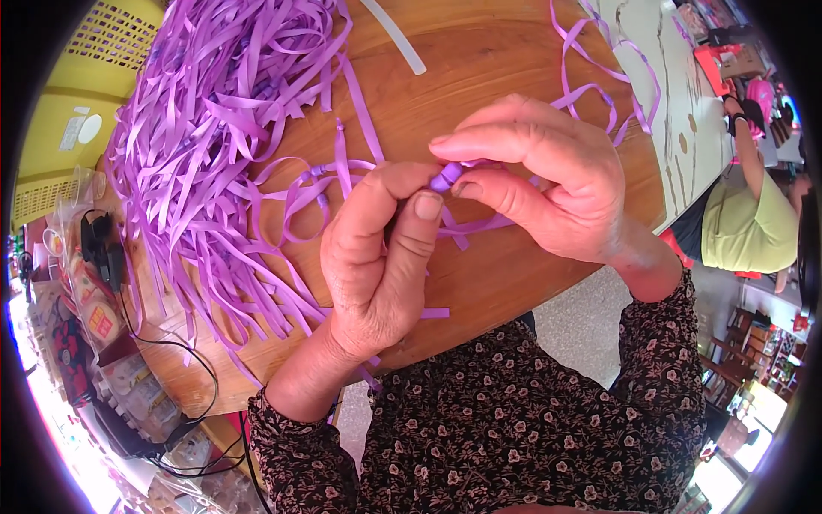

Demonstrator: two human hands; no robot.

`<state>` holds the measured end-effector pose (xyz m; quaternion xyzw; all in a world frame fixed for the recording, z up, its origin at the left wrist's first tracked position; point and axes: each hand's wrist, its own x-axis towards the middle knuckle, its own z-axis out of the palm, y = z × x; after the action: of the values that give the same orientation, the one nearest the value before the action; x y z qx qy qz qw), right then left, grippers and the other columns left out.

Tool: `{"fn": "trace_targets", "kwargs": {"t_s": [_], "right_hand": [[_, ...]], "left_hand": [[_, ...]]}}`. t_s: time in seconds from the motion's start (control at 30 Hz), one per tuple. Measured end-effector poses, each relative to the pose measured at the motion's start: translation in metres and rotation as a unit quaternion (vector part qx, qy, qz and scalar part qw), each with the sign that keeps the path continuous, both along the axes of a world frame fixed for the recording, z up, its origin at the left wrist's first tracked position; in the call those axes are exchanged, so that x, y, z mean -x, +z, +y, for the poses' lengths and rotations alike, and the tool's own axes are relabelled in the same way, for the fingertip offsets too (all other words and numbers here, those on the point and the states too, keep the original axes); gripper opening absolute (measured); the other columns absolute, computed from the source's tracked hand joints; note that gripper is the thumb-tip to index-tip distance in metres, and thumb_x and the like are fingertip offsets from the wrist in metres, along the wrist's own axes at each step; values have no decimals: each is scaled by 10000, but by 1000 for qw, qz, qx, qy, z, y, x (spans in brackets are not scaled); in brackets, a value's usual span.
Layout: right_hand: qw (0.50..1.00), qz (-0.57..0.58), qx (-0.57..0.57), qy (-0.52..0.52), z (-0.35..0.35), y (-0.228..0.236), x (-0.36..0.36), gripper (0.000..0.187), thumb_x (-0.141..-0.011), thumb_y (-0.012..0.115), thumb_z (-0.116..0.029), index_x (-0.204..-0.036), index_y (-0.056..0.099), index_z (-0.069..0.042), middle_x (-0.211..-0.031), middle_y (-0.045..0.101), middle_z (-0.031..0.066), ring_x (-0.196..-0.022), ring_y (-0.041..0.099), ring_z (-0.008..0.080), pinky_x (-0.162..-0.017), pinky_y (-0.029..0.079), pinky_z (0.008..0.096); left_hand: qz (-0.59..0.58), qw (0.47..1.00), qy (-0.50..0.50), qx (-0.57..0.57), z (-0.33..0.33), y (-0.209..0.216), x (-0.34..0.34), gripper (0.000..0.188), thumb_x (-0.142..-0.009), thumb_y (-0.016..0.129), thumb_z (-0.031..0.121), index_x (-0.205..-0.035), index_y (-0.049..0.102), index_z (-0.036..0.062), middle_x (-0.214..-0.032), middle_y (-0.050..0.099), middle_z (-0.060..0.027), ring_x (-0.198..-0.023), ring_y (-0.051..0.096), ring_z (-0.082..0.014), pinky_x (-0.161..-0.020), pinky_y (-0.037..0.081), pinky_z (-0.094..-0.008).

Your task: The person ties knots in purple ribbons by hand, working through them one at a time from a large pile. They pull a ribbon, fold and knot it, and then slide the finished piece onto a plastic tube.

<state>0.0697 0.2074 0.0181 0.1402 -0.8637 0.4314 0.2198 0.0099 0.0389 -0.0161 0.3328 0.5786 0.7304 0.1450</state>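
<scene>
Above the near part of the wooden table, both my hands meet at a small purple plastic clip [444, 179] on a purple ribbon [479, 226]. My left hand [377, 240] pinches it from the left between thumb and forefinger. From the right, my right hand [548, 176] holds it with thumb and fingertips, the other fingers curved above. Ribbon ends hang below the hands and over the table's near edge. Just beyond my left hand, a loose ribbon with small purple pieces [318, 171] lies on the wood. My fingertips partly hide the clip.
A big heap of purple ribbons [214, 111] covers the left of the wooden table [479, 51]. Yellow crates [94, 103] stand beyond it at left. A clear strip [396, 36] lies at the far side. Black cables [201, 360] hang at left. Another person in yellow-green [747, 223] is at right.
</scene>
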Motion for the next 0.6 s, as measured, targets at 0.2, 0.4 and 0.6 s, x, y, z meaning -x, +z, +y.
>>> {"fn": "trace_targets", "kwargs": {"t_s": [0.2, 0.4, 0.6], "right_hand": [[1000, 15, -24, 7, 3, 4, -2, 290, -725, 719, -6, -1009, 661, 8, -875, 633, 101, -732, 612, 185, -595, 473, 262], [998, 52, -42, 7, 4, 5, -2, 263, -717, 719, -9, -970, 660, 32, -844, 617, 118, -699, 600, 204, -562, 466, 271], [984, 124, -128, 29, 9, 6, -3, 260, -664, 740, -8, -897, 652, 68, -817, 609, 130, -665, 587, 217, -536, 457, 279]], "left_hand": [[51, 999, -17, -3, -2, 3, 5, 95, -896, 561, -3, -988, 577, -22, -807, 575, -29, -665, 486, -63, -586, 403, -192], [133, 991, 22, -3, 4, 0, 7, 96, -850, 601, -41, -945, 587, -29, -835, 622, -78, -674, 551, -136, -588, 441, -230], [183, 981, 26, 63, -1, 7, 4, 127, -795, 635, -82, -886, 570, -21, -809, 625, -106, -612, 560, -186, -540, 448, -254]]}}
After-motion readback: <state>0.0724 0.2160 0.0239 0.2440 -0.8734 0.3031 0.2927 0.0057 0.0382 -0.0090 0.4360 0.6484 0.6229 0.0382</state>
